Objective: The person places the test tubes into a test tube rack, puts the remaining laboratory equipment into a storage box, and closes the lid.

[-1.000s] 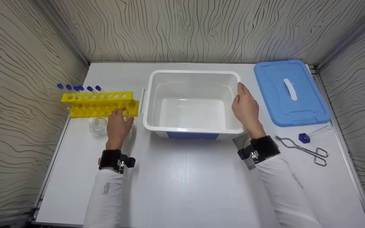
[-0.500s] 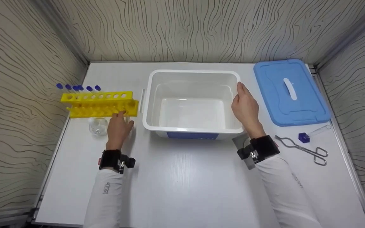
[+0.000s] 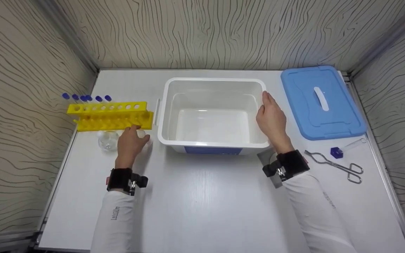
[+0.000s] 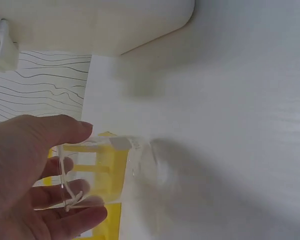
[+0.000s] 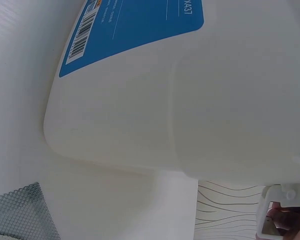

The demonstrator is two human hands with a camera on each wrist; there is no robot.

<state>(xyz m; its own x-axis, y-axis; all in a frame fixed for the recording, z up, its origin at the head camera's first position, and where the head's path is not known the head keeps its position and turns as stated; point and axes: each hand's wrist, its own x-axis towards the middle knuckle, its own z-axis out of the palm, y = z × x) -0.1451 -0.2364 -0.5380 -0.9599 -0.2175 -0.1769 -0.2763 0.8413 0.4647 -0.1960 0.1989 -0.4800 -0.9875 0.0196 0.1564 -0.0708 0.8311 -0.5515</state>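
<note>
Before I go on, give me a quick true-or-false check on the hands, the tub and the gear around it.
1. The left hand holds a clear beaker. True.
2. The right hand is at the right end of the white tub. True.
3. The blue lid is fitted on the tub. False: it lies apart, to the tub's right.
4. The yellow rack stands to the left of the tub. True.
5. The metal tongs lie inside the tub. False: they lie on the table, on the near side of the lid.
</note>
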